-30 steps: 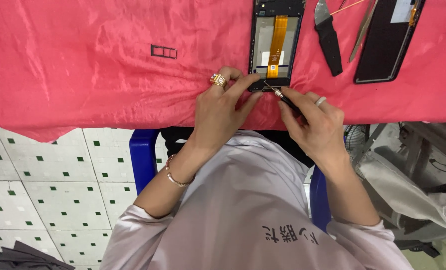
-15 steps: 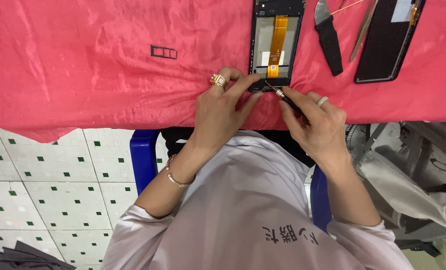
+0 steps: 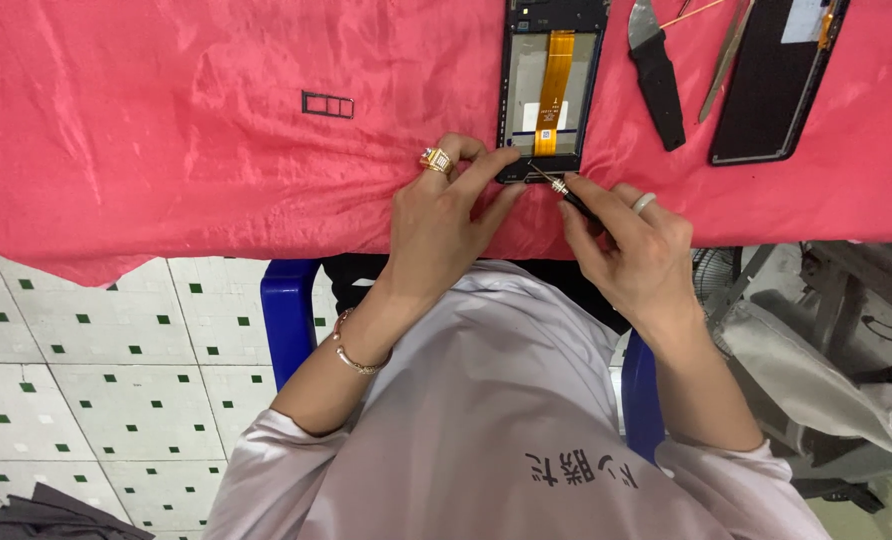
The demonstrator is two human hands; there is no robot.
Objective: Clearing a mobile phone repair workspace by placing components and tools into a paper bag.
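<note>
Head view, near to far: your left hand (image 3: 444, 215), gold ring on it, presses fingertips on the near edge of the opened phone (image 3: 553, 85), fingers curled and holding it down. Your right hand (image 3: 631, 250) is pinched shut on a small screwdriver (image 3: 556, 185), tip at the phone's bottom edge; the handle is mostly hidden in your fingers. Phone lies on the red cloth (image 3: 166, 130) over the bench, top cut off by the frame, orange ribbon cable inside. Left of it, a small tray frame (image 3: 328, 104). Beyond, right: black-handled blade (image 3: 656, 70), tweezers (image 3: 726, 55), dark panel (image 3: 771, 85), all cropped at top.
</note>
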